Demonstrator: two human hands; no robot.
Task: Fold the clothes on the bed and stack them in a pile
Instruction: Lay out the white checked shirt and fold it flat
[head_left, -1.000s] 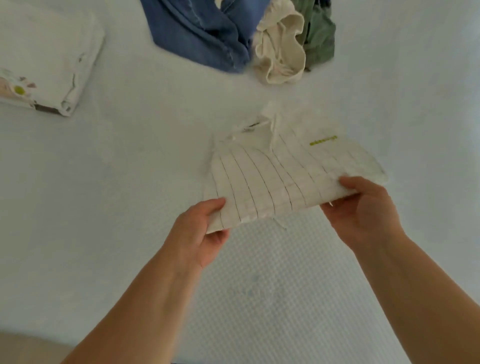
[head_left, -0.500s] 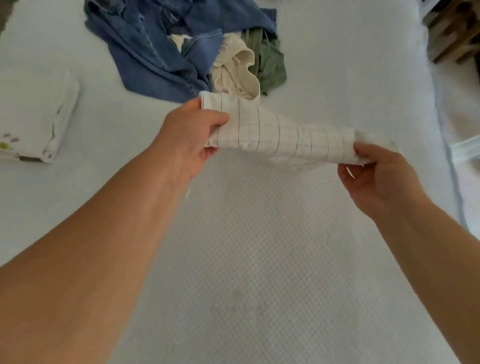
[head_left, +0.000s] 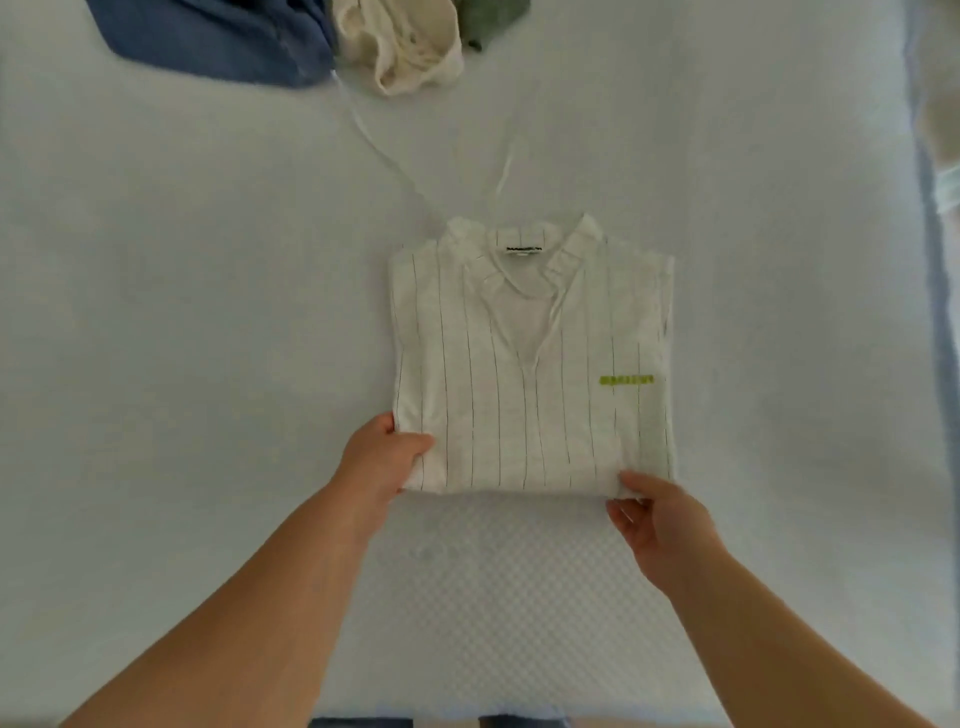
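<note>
I have the folded striped shirt (head_left: 530, 364) lying mid-frame on the bed (head_left: 156, 312), my left hand (head_left: 382, 457) and right hand (head_left: 657, 512) pinching its lower corners. Lifting unevenly could spill the fold open; its loose drawstrings (head_left: 382, 150) may snag.

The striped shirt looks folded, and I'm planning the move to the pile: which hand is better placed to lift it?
Neither clearly: the left hand and right hand each pinch a near corner of the striped shirt, flat on the bed. No pile is in view, so probably both.
</note>
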